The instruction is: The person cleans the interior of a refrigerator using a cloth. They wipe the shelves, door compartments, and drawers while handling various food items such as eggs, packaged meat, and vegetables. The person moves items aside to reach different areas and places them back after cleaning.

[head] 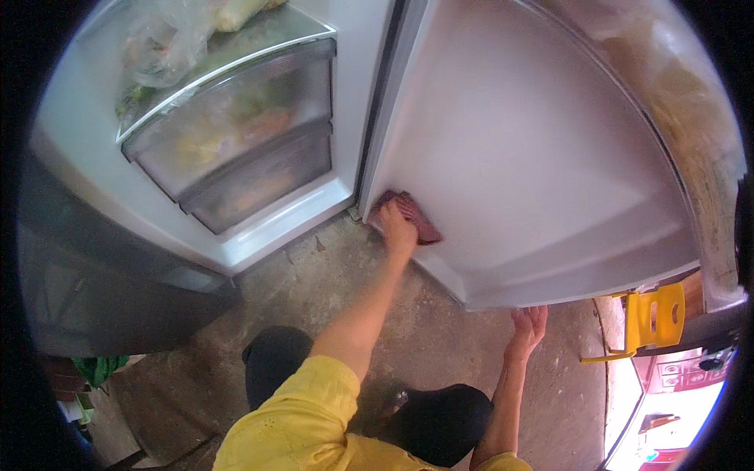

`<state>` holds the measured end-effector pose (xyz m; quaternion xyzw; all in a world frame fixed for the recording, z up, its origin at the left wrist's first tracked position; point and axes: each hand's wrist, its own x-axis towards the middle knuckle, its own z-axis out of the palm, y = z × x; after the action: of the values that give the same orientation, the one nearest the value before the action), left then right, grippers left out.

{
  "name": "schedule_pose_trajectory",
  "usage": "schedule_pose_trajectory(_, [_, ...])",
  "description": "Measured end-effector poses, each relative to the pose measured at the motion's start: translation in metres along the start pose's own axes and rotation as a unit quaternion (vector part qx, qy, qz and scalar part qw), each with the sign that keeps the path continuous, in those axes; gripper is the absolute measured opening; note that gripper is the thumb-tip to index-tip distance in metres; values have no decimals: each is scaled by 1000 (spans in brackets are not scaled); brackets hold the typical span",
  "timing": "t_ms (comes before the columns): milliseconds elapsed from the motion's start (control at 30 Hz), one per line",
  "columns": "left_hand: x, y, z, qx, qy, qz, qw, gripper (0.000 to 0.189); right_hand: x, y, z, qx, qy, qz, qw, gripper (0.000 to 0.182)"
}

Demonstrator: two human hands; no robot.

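Observation:
My left hand (pixel 399 228) presses a dark red cloth (pixel 423 219) against the lower inner corner of the opened refrigerator door (pixel 530 147), close to the hinge side. My right hand (pixel 529 329) is raised with its fingers spread at the door's bottom edge; the fingertips meet that edge, and whether they grip it is unclear. To the left stands the open refrigerator compartment, with two translucent drawers (pixel 235 132) holding blurred food. On the glass shelf (pixel 227 59) above them lie a clear plastic bag (pixel 168 50) and a pale vegetable.
Bare concrete floor (pixel 318 265) lies under the door and around my dark-clothed knees (pixel 439 421). A yellow chair (pixel 657 318) stands to the right beyond the door. Green cloth or plastic (pixel 100 370) and other items are at the lower left.

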<state>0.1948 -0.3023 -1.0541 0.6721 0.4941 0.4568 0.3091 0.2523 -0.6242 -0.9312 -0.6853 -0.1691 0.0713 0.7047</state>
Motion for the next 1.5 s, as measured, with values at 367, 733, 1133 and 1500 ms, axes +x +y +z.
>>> schedule_pose_trajectory(367, [-169, 96, 11, -140, -569, 25, 810, 29, -43, 34, -17, -2, 58, 195, 979, 70])
schedule_pose_trajectory(733, [-16, 55, -160, -209, -433, -216, 850, 24, -86, 156, 42, -15, -122, 264, 957, 70])
schedule_pose_trajectory(1133, [-22, 10, -187, -202, -516, -228, 801, 37, -117, -5, 219, -18, -278, 163, 947, 61])
schedule_pose_trajectory(1500, [69, -108, -279, -203, -295, -326, 875, 20, -65, 57, 326, -136, -333, 132, 924, 49])
